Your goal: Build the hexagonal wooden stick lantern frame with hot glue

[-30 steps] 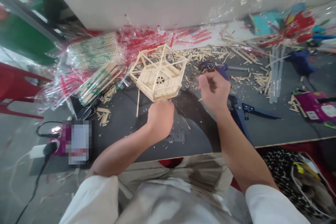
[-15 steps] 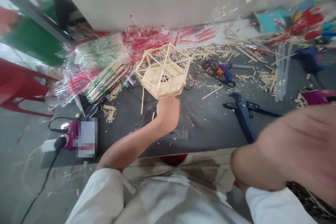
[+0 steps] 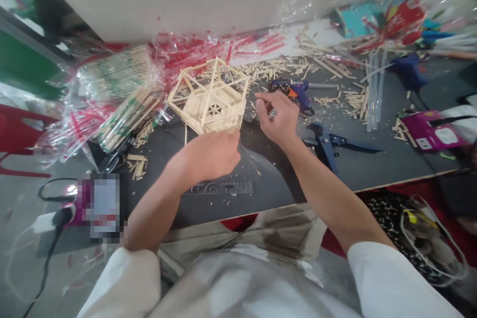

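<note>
A hexagonal frame of thin wooden sticks (image 3: 210, 97), with spokes on top and stacked layers around a small hexagonal hole, is tilted above the dark table. My left hand (image 3: 212, 156) is closed on its near edge; the fingertips are partly hidden. Just right of the frame, my right hand (image 3: 279, 117) is open, the thumb and forefinger bent toward it with a gap between them, holding nothing I can see. Behind that hand lies a blue glue gun (image 3: 303, 97) with an orange trigger. A blue-handled cutter (image 3: 326, 146) rests beside my right wrist.
Bundles of wooden sticks (image 3: 128, 119) in plastic lie at left, near a purple power strip (image 3: 80, 208). Cut stick pieces litter the back. Glue sticks (image 3: 376, 89), a second glue gun (image 3: 410, 72) and a purple box (image 3: 432, 131) stand right. A clear ruler (image 3: 223, 187) lies in front.
My right hand has come in from the near right to beside the stick frame. My left hand stays at the frame's near edge. The view has shifted right.
</note>
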`<move>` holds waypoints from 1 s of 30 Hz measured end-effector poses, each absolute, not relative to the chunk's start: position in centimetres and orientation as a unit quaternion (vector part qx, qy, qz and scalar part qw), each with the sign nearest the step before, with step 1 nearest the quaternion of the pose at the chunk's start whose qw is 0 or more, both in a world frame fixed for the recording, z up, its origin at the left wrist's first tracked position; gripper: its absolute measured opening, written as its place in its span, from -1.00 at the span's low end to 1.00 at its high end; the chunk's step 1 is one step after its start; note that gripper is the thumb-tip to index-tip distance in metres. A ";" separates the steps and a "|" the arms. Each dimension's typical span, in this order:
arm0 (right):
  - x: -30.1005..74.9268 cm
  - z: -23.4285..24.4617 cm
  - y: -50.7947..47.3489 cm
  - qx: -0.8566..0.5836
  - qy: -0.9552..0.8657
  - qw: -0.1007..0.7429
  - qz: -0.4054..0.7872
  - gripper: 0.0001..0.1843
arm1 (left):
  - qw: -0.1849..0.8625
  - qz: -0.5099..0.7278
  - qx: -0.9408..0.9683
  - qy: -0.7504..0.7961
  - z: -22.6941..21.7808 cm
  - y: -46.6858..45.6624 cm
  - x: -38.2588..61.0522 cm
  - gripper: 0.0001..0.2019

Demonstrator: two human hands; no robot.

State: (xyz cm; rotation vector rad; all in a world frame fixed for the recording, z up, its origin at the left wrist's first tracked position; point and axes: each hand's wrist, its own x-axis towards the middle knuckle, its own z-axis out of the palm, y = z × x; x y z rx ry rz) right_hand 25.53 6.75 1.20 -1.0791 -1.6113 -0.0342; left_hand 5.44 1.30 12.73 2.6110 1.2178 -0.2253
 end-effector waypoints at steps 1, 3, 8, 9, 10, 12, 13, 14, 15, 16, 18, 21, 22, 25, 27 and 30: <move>25.5 0.9 6.6 -0.456 -0.693 0.558 -0.016 -0.66 | 0.126 -0.089 0.891 0.428 13.8 1.5 5.1 -0.89; 25.2 0.7 6.3 -0.443 -0.704 0.555 -0.011 -0.69 | 0.124 -0.071 0.875 0.462 15.3 2.2 4.1 -0.87; 24.6 0.9 6.0 -0.421 -0.726 0.544 0.000 -0.70 | 0.157 0.035 0.852 0.499 15.6 3.8 1.9 -0.85; 24.6 1.0 5.9 -0.420 -0.726 0.544 -0.002 -0.70 | 0.170 0.058 0.851 0.493 15.5 3.9 1.8 -0.85; 24.6 1.0 5.9 -0.419 -0.727 0.544 -0.009 -0.71 | 0.180 0.083 0.851 0.486 15.4 4.0 1.7 -0.86; 24.5 1.1 5.9 -0.408 -0.722 0.557 -0.038 -0.75 | 0.193 0.131 0.848 0.475 15.4 3.9 1.8 -0.86; 24.5 1.2 5.8 -0.396 -0.716 0.572 -0.059 -0.77 | 0.200 0.153 0.844 0.473 15.4 3.8 2.0 -0.87; 24.4 1.3 5.7 -0.383 -0.707 0.590 -0.079 -0.76 | 0.210 0.172 0.839 0.471 15.4 3.8 2.1 -0.87; 24.3 1.6 5.5 -0.369 -0.696 0.608 -0.096 -0.74 | 0.221 0.187 0.835 0.467 15.4 3.7 2.2 -0.88; 24.2 1.8 5.3 -0.356 -0.687 0.624 -0.110 -0.71 | 0.234 0.195 0.833 0.462 15.3 3.7 2.3 -0.90; 23.8 2.4 4.7 -0.333 -0.684 0.636 -0.127 -0.67 | 0.264 0.193 0.832 0.449 15.2 3.6 2.4 -0.93; 22.9 3.2 3.6 -0.291 -0.713 0.621 -0.142 -0.72 | 0.308 0.189 0.826 0.432 14.9 3.6 2.4 -0.84; 22.6 3.3 3.3 -0.280 -0.724 0.615 -0.137 -0.73 | 0.313 0.193 0.824 0.431 14.9 3.6 2.4 -0.81; 22.1 3.4 2.8 -0.266 -0.740 0.610 -0.100 -0.74 | 0.300 0.195 0.828 0.433 14.7 3.5 2.7 -0.77; 22.0 3.3 2.7 -0.266 -0.738 0.613 -0.090 -0.74 | 0.286 0.183 0.835 0.434 14.6 3.5 3.0 -0.75; 22.2 3.1 2.8 -0.284 -0.731 0.613 -0.095 -0.70 | 0.264 0.160 0.848 0.430 14.4 3.6 3.5 -0.73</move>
